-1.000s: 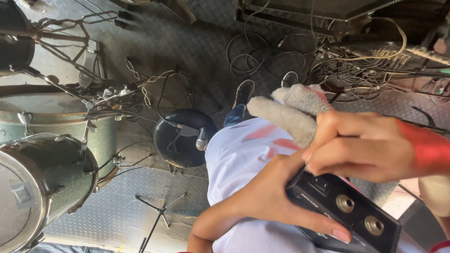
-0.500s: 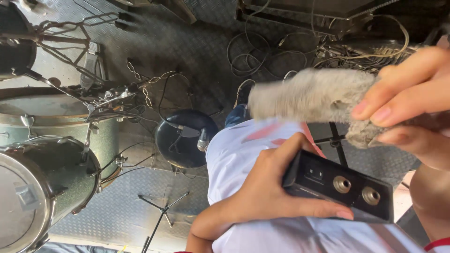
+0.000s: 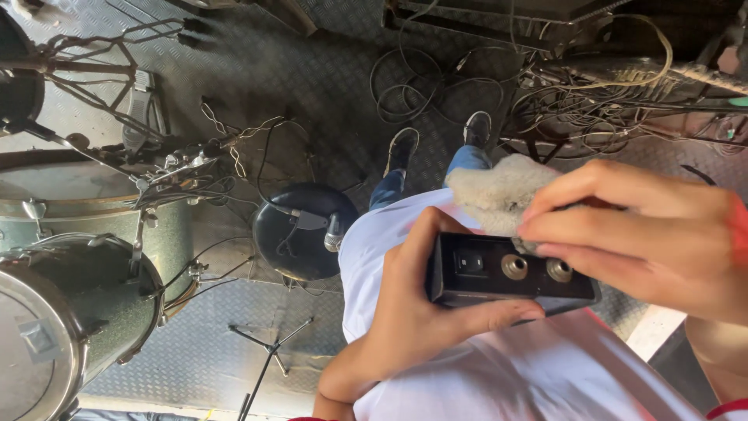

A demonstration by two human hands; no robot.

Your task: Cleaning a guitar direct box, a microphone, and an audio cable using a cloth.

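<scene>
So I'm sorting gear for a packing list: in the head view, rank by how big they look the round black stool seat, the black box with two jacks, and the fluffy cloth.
1. black box
2. round black stool seat
3. fluffy cloth, partly hidden by the right hand

The box and cloth sit much nearer the camera than the seat, so box versus seat is unsure.

Box (image 3: pixel 506 277): black casing, two silver sockets, one black switch.
Cloth (image 3: pixel 495 191): cream-beige, fluffy.
Shirt (image 3: pixel 499 366): white, with a faint red patch.
Jeans (image 3: pixel 467 160): blue.
Shoes (image 3: pixel 401 148): black, white edging.
Stool seat (image 3: pixel 300 234): black.
Drums (image 3: pixel 86 312): dark sparkling green, chrome rims.
Floor (image 3: pixel 312 78): grey metal, raised diamond tread pattern.
Cables (image 3: pixel 592 101): black and pale beige.
</scene>
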